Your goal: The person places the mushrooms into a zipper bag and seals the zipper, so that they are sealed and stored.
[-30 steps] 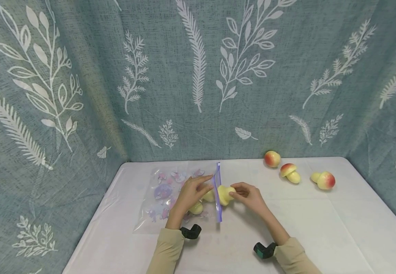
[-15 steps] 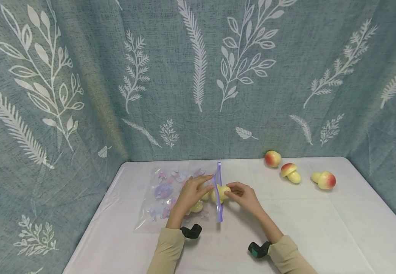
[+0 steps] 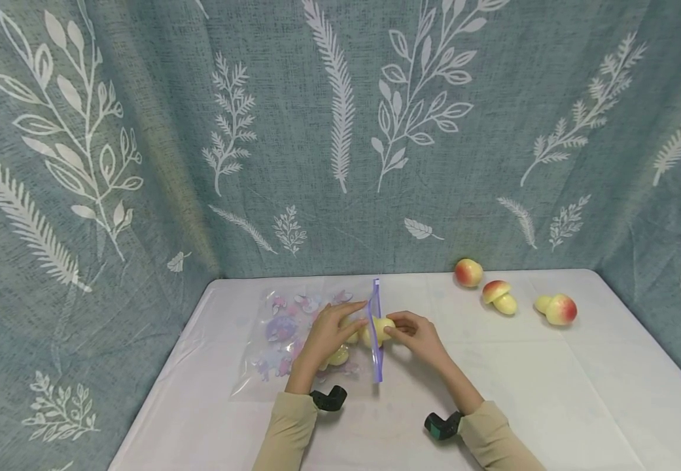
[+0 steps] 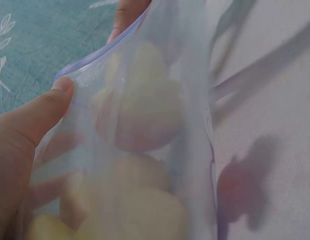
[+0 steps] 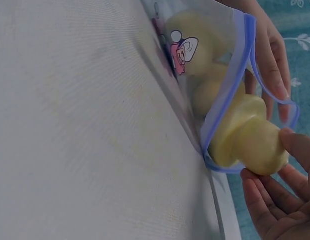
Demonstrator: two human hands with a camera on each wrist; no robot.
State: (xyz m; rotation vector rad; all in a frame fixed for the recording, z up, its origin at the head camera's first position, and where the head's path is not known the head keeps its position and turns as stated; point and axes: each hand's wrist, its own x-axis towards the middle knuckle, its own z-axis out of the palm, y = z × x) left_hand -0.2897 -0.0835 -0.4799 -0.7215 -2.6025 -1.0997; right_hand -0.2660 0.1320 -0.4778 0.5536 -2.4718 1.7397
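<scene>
A clear zip-lock bag [image 3: 252, 376] with a purple zip edge and cartoon prints lies on the table, its mouth facing right. My left hand [image 3: 330, 332] grips the bag by its mouth; in the left wrist view the thumb [image 4: 47, 107] presses near the zip edge while fingers show through the plastic. Between thumb and fingers, my right hand [image 3: 421, 337] pinches the stem of a yellow toy mushroom [image 5: 262, 147]. The mushroom's cap is inside the bag's mouth, and the stem sticks out. Several more toy mushrooms [image 5: 194, 42] sit deeper in the bag.
Toward the back right of the white-covered table [image 3: 523, 386] lie three red-and-yellow toy mushrooms: one [image 3: 468, 273] near the back edge, another [image 3: 499, 299] on its side, and a third [image 3: 557, 309] farthest right. A teal leaf-patterned curtain [image 3: 293, 144] hangs behind and at both sides.
My right hand has moved left, carrying the mushroom from outside the bag's mouth partly into it. The left hand and the bag have stayed in place.
</scene>
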